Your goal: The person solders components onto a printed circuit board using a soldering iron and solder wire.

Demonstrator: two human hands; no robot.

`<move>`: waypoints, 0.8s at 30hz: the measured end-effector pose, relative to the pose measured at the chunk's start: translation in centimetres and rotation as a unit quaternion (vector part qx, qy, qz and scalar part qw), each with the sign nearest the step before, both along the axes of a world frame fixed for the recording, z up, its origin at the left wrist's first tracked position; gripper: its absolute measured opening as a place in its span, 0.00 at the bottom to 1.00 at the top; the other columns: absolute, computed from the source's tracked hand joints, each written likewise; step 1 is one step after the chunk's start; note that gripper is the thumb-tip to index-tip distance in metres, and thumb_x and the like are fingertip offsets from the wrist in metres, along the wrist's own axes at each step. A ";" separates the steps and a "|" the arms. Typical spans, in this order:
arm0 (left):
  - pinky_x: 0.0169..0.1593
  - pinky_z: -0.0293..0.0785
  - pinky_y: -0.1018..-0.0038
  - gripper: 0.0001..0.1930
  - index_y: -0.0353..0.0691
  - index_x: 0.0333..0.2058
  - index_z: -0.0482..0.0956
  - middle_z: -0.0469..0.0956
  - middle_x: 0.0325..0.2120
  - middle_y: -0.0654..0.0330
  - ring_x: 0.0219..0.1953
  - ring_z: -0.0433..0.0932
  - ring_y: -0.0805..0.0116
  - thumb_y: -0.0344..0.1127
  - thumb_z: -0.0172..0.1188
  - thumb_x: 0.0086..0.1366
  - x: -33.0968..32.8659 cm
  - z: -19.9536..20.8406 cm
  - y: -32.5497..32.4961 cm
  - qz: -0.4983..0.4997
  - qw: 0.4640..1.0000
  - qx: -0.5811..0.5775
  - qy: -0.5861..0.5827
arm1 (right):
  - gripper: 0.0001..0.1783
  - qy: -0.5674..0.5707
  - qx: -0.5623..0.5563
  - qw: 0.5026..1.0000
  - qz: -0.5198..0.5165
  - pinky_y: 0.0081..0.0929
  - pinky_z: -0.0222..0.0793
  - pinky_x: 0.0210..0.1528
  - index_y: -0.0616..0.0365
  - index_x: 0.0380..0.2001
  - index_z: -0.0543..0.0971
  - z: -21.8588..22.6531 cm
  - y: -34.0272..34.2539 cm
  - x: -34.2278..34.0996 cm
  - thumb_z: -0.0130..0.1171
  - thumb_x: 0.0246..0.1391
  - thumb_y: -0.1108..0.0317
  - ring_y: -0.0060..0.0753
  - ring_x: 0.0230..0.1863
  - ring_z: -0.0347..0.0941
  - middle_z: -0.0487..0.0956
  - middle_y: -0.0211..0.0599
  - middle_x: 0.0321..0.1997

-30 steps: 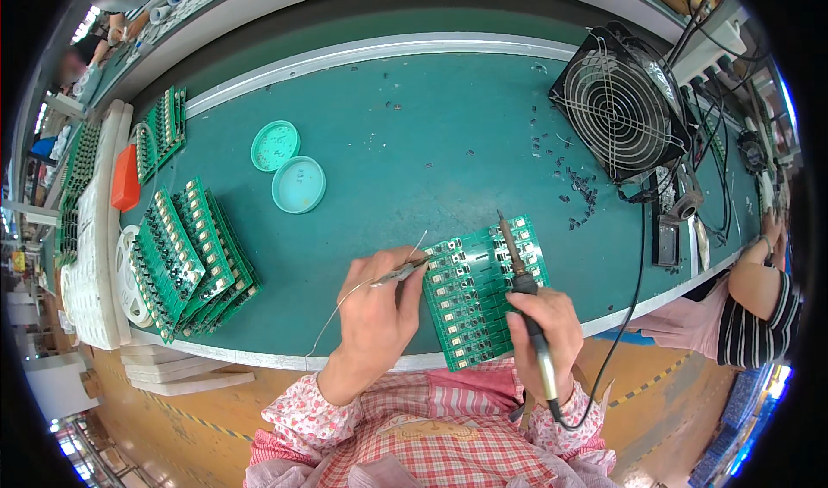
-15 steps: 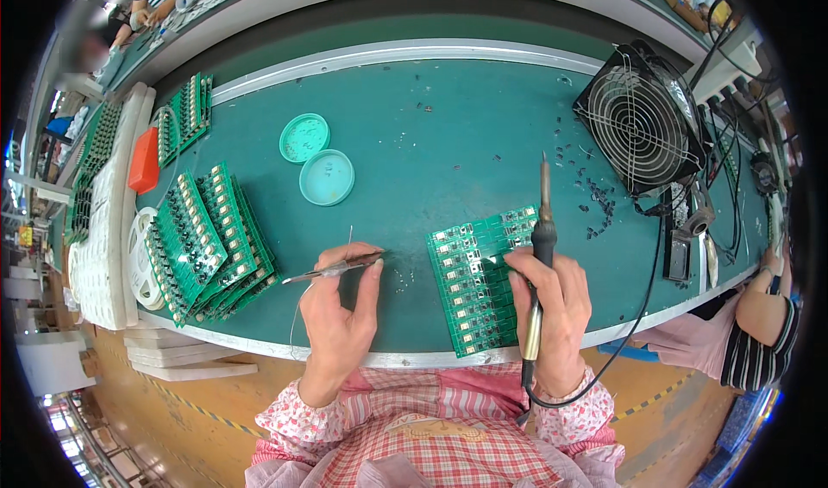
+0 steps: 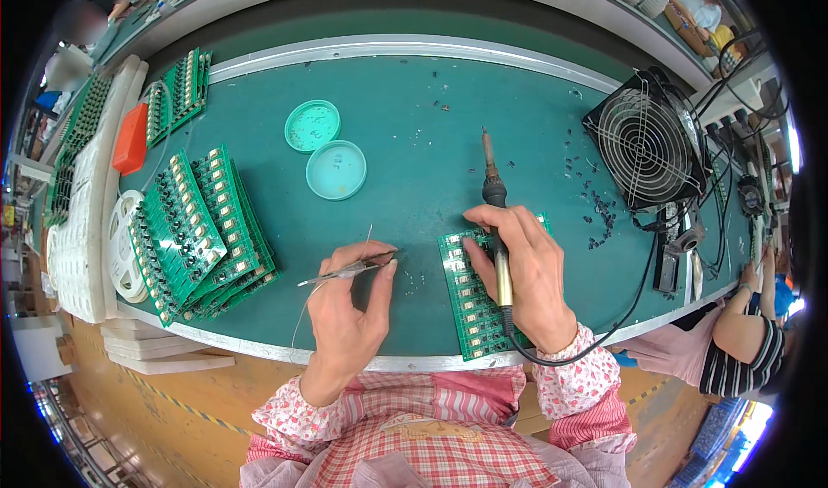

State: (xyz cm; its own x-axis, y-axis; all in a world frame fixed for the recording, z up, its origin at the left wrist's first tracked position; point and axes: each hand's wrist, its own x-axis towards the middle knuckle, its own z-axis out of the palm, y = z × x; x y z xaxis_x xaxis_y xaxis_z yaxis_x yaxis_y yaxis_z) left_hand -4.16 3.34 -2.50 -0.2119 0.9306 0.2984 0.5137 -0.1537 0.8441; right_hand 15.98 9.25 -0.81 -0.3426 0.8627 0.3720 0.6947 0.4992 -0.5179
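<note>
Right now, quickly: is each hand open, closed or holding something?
Left hand: closed, holding metal tweezers and a thin wire.
Right hand: closed, holding a soldering iron.

You are holding one soldering iron [image 3: 494, 193], one pair of tweezers [image 3: 341, 272] and one wire [image 3: 301, 317]; one circuit board [image 3: 471, 311], two dishes [image 3: 336, 167], one fan [image 3: 645, 147] and one reel [image 3: 126, 229] are lying before you, while your overlapping stack [image 3: 185, 238] is showing probably four or more boards.
</note>
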 end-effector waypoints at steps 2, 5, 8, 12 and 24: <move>0.43 0.73 0.69 0.09 0.35 0.39 0.81 0.82 0.35 0.56 0.36 0.80 0.59 0.22 0.65 0.59 -0.1 0.0 0.0 -0.006 1.000 0.001 -0.001 | 0.19 -0.002 -0.012 1.000 0.009 0.40 0.70 0.35 0.52 0.46 0.77 0.3 0.1 0.0 0.67 0.49 0.74 0.45 0.35 0.74 0.74 0.37 0.34; 0.43 0.73 0.68 0.09 0.35 0.39 0.81 0.82 0.36 0.56 0.37 0.80 0.59 0.22 0.65 0.59 -0.2 0.1 -0.1 0.000 1.000 -0.005 -0.003 | 0.19 -0.012 -0.022 1.000 0.015 0.40 0.71 0.35 0.52 0.46 0.77 0.6 0.2 -0.2 0.67 0.49 0.74 0.45 0.35 0.74 0.74 0.38 0.35; 0.43 0.73 0.68 0.08 0.35 0.39 0.81 0.82 0.36 0.56 0.37 0.80 0.59 0.23 0.65 0.60 -0.2 0.1 -0.2 0.002 1.000 -0.010 -0.008 | 0.20 -0.006 -0.029 0.999 0.016 0.41 0.71 0.35 0.52 0.47 0.77 0.8 0.3 -0.4 0.67 0.49 0.74 0.46 0.35 0.74 0.74 0.38 0.35; 0.44 0.73 0.67 0.08 0.36 0.39 0.81 0.82 0.38 0.57 0.38 0.80 0.57 0.24 0.65 0.60 -0.5 0.3 -0.4 -0.008 1.000 -0.029 0.002 | 0.21 0.011 -0.047 0.999 0.014 0.39 0.71 0.35 0.53 0.48 0.77 0.7 0.1 0.1 0.66 0.49 0.77 0.46 0.35 0.75 0.75 0.40 0.35; 0.45 0.73 0.66 0.08 0.38 0.40 0.82 0.83 0.38 0.58 0.40 0.79 0.55 0.26 0.65 0.61 -0.8 0.1 -0.6 -0.038 0.997 -0.057 0.022 | 0.22 0.004 -0.049 0.999 0.005 0.40 0.69 0.37 0.53 0.48 0.76 0.7 0.2 0.1 0.68 0.47 0.75 0.47 0.36 0.74 0.75 0.39 0.35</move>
